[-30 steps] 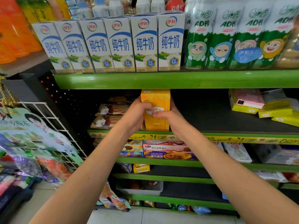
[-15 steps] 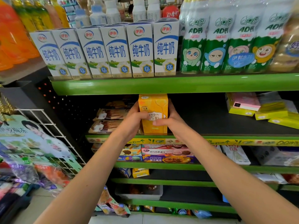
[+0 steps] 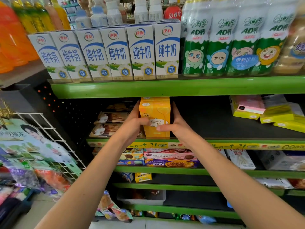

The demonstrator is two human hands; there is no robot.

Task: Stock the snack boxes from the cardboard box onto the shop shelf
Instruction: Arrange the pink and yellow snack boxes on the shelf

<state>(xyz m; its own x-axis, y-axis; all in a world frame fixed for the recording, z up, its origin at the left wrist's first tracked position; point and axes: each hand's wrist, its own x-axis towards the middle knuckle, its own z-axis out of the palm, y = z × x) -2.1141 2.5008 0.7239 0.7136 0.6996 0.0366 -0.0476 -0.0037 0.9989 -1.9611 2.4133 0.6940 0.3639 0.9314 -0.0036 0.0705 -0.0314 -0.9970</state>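
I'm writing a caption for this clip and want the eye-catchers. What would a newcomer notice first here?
First, the yellow snack box standing upright at the front of the second shelf, gripped by the left hand and right hand from either side. Next, the row of white milk cartons directly above.

We see a bright, evenly lit scene with light from above. Glare streaks the green shelf edge (image 3: 165,86) and the plastic wrap on the bottle packs (image 3: 231,38). The shelf recesses fall into deep shadow. Wide-angle distortion bows the edges, where the orange bottles (image 3: 11,38) blur.
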